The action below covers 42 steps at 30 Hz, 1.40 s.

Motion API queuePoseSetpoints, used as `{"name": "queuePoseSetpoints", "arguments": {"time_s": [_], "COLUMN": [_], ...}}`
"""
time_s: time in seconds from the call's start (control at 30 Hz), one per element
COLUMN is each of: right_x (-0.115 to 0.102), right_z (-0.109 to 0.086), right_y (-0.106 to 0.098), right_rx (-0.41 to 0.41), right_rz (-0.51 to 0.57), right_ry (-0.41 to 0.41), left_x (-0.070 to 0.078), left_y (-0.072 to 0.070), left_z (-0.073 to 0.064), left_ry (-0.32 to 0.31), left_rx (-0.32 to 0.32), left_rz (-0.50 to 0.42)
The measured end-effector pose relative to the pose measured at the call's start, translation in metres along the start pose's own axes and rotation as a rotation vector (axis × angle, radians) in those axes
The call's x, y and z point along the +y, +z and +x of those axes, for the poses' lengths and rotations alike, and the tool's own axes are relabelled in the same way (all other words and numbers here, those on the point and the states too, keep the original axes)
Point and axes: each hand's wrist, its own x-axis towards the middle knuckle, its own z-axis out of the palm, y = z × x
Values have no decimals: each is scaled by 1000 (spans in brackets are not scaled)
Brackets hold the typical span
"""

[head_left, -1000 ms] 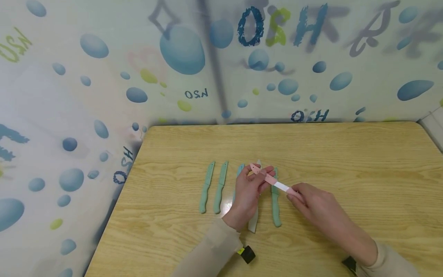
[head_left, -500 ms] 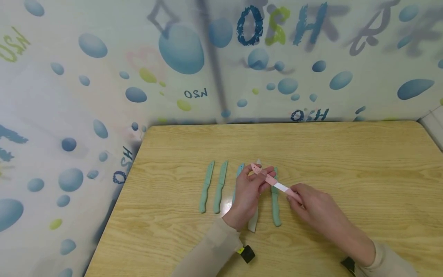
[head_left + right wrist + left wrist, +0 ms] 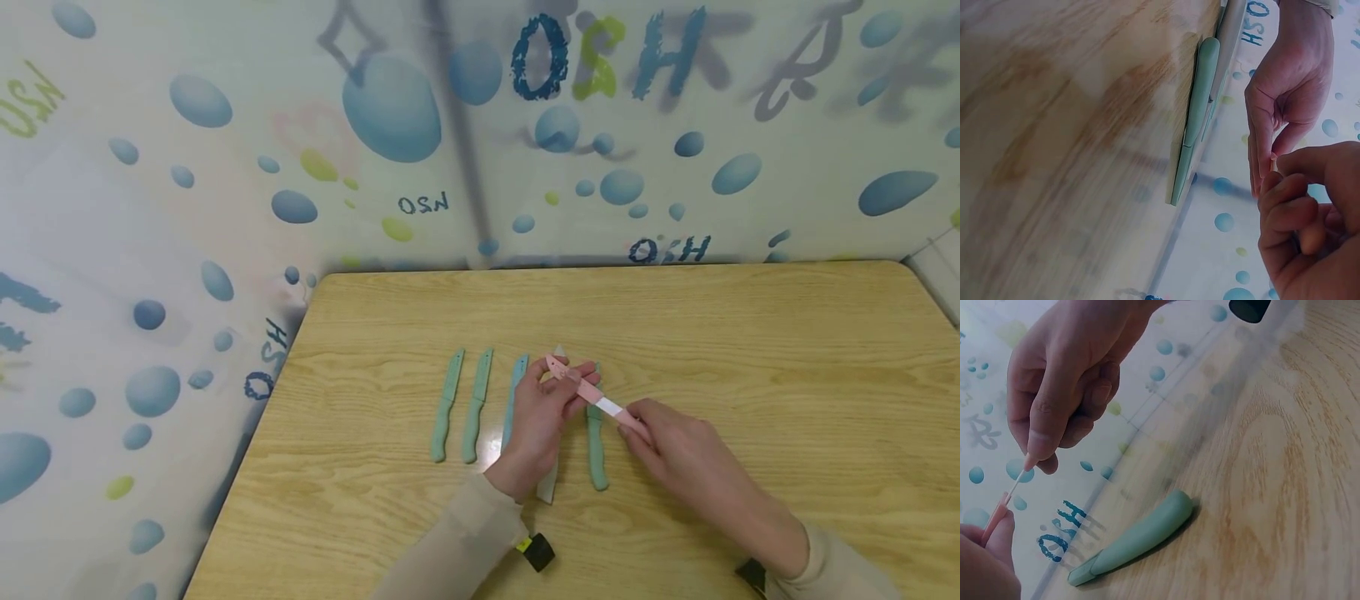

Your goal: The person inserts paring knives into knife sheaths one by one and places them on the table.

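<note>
My left hand [image 3: 534, 417] pinches the pink sheath [image 3: 588, 389] of a small knife between thumb and fingers, above the table. My right hand [image 3: 686, 446] grips the pink handle [image 3: 634, 424]. A short stretch of white blade [image 3: 608, 406] shows between sheath and handle. The left wrist view also shows the thin blade [image 3: 1016, 484] bridging both hands. Below the hands lie a green sheathed knife [image 3: 596, 454] and a white knife [image 3: 549, 483], partly hidden by my left hand and the pink sheath.
Left of my left hand a blue knife [image 3: 516, 392] and two green knives, one nearer [image 3: 476, 408] and one farther left [image 3: 449, 408], lie side by side on the wooden table [image 3: 345, 400]. A wall with a bubble pattern [image 3: 487, 183] stands behind the table.
My right hand has shifted slightly left toward my left hand, and a little less of the white blade shows. The knives on the table have stayed put.
</note>
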Motion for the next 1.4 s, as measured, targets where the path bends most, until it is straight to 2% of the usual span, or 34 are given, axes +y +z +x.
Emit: {"name": "queuePoseSetpoints", "arguments": {"time_s": [0.43,1.4], "right_x": [-3,-4], "right_z": [2,5], "right_y": [-1,4], "right_rx": [-48,0], "right_rz": [15,22], "right_ry": [51,6], "left_x": [-1,-3], "left_y": [3,5], "left_z": [-1,-3], "left_ry": [-12,-30], "left_rx": [-8,-42], "left_rz": [-1,43]}}
